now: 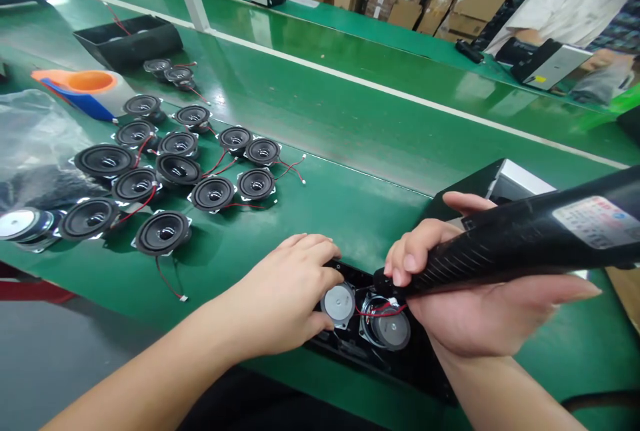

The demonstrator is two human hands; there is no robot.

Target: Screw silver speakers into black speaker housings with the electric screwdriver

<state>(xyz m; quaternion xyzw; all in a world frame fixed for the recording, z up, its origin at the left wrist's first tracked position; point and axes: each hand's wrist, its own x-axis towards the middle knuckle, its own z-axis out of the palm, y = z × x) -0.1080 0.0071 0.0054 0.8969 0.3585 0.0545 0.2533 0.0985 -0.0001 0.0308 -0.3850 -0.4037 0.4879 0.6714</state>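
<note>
Lying between the hands (295,291) (465,314): 2 speakers (339,304) (393,331)

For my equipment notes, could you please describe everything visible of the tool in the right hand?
The tool is long, rounded and black, seemingly plastic, with a ribbed front section and a pale label, its print unreadable. It slants down to the left, narrow end over the dark panel, rear cut off by the picture's edge. The right hand holds it towards that narrow end.
</note>
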